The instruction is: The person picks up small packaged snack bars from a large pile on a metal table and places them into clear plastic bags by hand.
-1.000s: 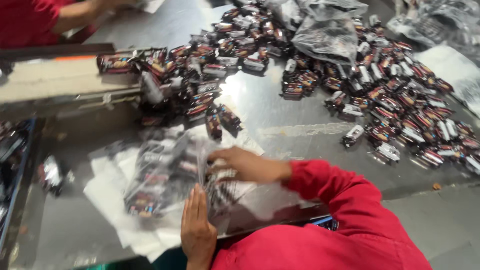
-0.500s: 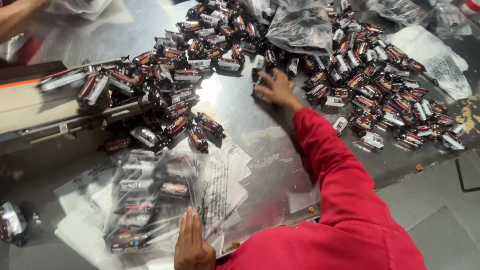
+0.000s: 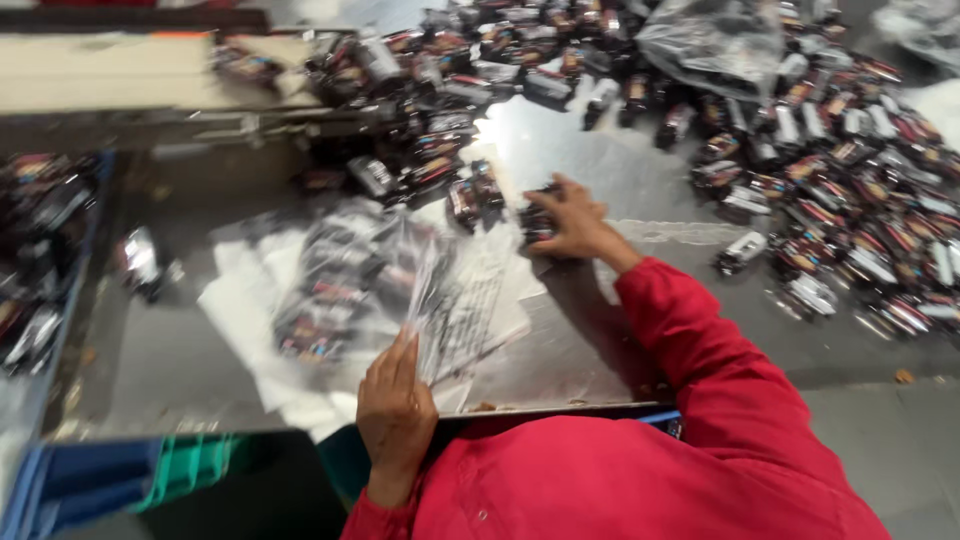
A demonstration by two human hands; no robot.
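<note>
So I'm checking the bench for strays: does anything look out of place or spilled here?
Mostly no. The small wrapped packets lie in loose heaps across the metal table. One packet sits apart from the right heap. The left hand holds a part-filled clear bag; the right hand covers a few packets.

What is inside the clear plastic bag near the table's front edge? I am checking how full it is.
The clear bag holds dark wrapped packets, blurred. The left hand covers its near corner. A count cannot be made.
</note>
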